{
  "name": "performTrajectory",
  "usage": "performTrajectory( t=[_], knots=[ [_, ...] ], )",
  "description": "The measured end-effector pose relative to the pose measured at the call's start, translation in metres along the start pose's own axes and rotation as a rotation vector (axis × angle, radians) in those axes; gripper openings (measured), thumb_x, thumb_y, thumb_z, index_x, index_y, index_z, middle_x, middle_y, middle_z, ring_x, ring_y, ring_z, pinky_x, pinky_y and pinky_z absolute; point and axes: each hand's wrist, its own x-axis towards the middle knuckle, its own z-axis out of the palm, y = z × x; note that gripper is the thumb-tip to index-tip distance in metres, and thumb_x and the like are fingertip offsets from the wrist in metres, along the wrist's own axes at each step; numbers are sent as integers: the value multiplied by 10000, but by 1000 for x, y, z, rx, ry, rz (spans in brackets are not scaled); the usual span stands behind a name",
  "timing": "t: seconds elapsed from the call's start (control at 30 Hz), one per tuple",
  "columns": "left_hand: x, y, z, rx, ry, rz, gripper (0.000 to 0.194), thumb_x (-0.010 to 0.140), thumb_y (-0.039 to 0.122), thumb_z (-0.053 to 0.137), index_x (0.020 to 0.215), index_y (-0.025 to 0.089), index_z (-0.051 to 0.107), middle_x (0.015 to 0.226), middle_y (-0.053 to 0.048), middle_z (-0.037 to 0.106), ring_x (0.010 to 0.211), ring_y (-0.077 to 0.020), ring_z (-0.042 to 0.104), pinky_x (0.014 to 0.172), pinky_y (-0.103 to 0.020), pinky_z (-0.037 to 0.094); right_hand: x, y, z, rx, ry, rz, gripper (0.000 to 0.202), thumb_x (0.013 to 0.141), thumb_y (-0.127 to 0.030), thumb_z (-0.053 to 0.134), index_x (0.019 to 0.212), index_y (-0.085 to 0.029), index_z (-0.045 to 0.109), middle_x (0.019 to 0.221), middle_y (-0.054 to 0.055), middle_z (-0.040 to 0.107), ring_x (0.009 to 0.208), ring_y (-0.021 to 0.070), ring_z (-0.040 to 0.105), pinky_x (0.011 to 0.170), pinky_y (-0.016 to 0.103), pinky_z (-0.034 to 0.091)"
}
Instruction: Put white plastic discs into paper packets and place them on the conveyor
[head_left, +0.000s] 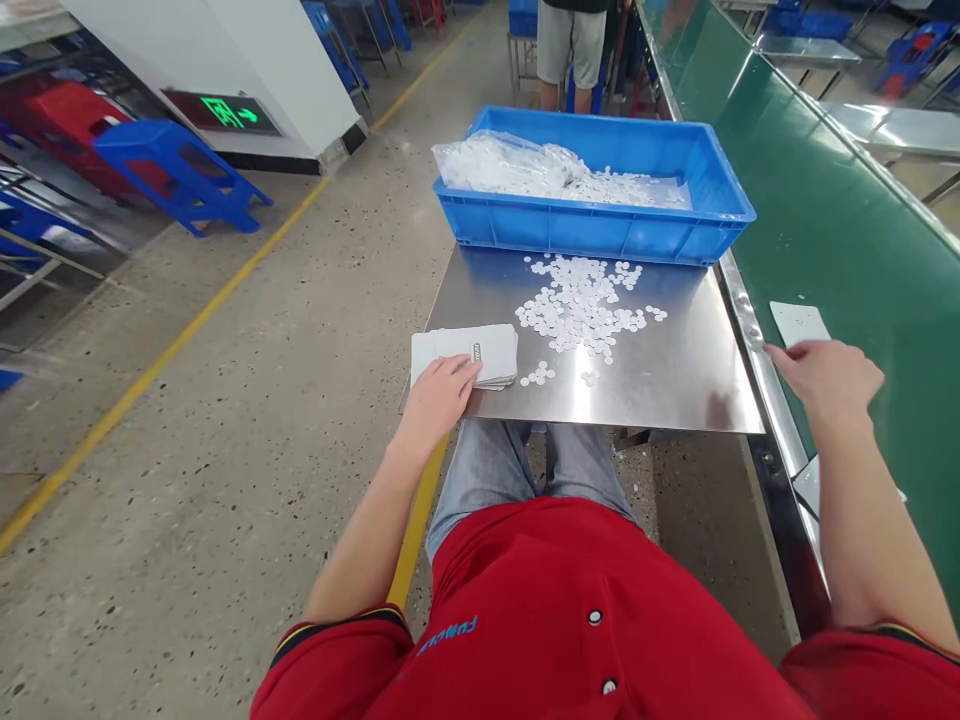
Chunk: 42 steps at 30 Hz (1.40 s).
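Note:
My left hand (445, 392) rests on the front edge of a stack of white cards (495, 355) at the left of the metal table, fingers stretched out flat over the top card. Out to the right, my right hand (829, 375) is over the edge of the green conveyor, its fingers curled; whether it holds anything is hidden. Just beyond it a white card (799, 323) lies on the belt. Many small white discs (581, 305) are scattered in a loose pile on the middle of the table.
A blue bin (592, 228) with a plastic bag (502, 165) and loose discs stands at the table's (675, 390) far end. The green conveyor (885, 330) runs along the right. A person (571, 45) stands beyond the bin. Blue stools (176, 165) are at the left.

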Motion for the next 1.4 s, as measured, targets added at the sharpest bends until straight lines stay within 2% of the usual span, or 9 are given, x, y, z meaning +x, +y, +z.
performTrajectory(
  t=[0.2,0.27,0.37,0.57,0.7,0.9,1.0,1.17,1.4],
  knots=[
    [-3,-1,1,36,-2,17,348,994,338,515,1262,226,706,1322,-149,695,1197,-341,635,1022,-505,530,9,-147,37,275,-127,-379,293,913,-373,585,1032,-216,803,1018,108,775,978,294,695,833,404,512],
    [-5,-1,2,22,12,38,344,1010,323,477,1237,236,720,1313,-141,705,1185,-329,648,1029,-500,530,13,-185,53,292,-156,-353,294,926,-350,580,1041,-187,796,1135,134,755,1046,296,678,881,401,507],
    [-10,-3,4,-32,76,51,359,1023,313,439,1198,234,743,1261,-128,739,1157,-305,679,1046,-483,534,18,-215,67,295,-158,-225,276,913,-344,624,1038,-159,787,1231,176,711,1091,308,664,922,416,500],
    [-18,-7,12,-305,285,-117,253,956,300,552,987,250,799,1060,-64,813,1008,-258,762,954,-415,600,23,-207,65,373,-212,-156,149,843,-258,678,920,-190,786,990,118,764,957,267,695,861,387,532],
    [-11,-6,9,-407,385,-276,164,863,306,651,891,266,808,985,-31,823,937,-252,776,896,-386,609,16,-187,53,711,-254,-148,125,790,-262,724,845,-161,773,804,73,755,790,216,697,772,351,559],
    [5,-9,-8,-442,102,-195,198,838,327,646,897,277,828,1038,-36,821,1001,-283,772,935,-397,593,-30,-184,33,1180,-379,-214,126,731,-239,781,822,-154,764,759,48,746,721,167,704,775,338,612],
    [7,-7,-14,-491,150,-190,232,858,338,618,888,254,832,1001,-43,824,962,-273,776,906,-372,601,-68,-194,27,1262,-465,-309,158,758,-282,767,860,-163,780,791,54,755,748,170,712,804,368,618],
    [9,18,-20,-643,391,-316,166,797,367,755,835,222,826,904,-52,823,862,-236,774,842,-341,622,-128,-215,11,1284,-421,-581,165,802,-374,738,834,-223,796,919,48,781,762,164,694,688,317,582],
    [15,49,-23,-782,350,-239,220,772,428,819,875,233,830,934,-49,824,872,-230,773,824,-354,647,-152,-223,2,960,-262,-833,167,895,-262,655,902,-306,815,869,-18,795,700,167,697,718,306,544]
  ],
)
